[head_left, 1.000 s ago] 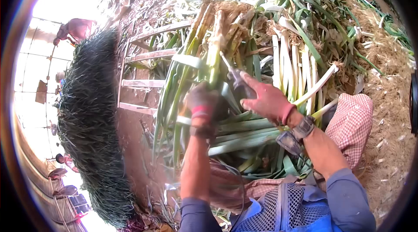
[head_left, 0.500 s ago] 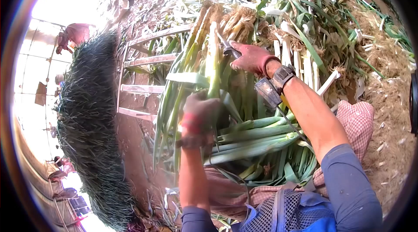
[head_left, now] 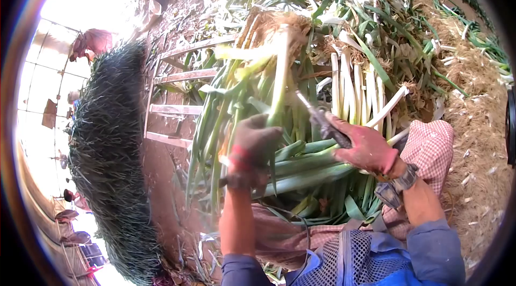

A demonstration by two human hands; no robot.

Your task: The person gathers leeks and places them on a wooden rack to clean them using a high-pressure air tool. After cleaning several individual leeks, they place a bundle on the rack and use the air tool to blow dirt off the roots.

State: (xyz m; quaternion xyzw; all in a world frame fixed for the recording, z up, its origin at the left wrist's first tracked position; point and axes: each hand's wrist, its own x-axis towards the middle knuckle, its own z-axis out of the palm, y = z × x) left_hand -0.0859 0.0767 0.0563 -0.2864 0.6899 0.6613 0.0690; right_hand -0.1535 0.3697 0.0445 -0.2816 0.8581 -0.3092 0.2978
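Observation:
Gloved and closed, my left hand (head_left: 257, 141) grips a green onion (head_left: 280, 74) whose pale end points up. Loose yellowish leaves blur beside that stalk. In my gloved right hand (head_left: 363, 146) is a dark-handled tool (head_left: 324, 122) with a thin metal tip, apart from the held onion. Behind the held stalk stand untrimmed onions with brown roots (head_left: 293, 31). White peeled stalks (head_left: 359, 90) stand in a row beyond my right hand. Thick green stalks (head_left: 306, 170) lie across my lap, between my forearms.
A metal rack (head_left: 180, 77) stands left of the onions. Farther left is a long stack of green onions (head_left: 110, 162). Leaf scraps (head_left: 398, 23) cover the ground ahead, and root trimmings (head_left: 475, 162) lie at the right. A checkered cloth (head_left: 428, 151) is beside my right arm.
My right hand has moved down and right with the tool, away from the held onion. The onion in my left hand has shifted slightly right, and leaves have come away leftward from it.

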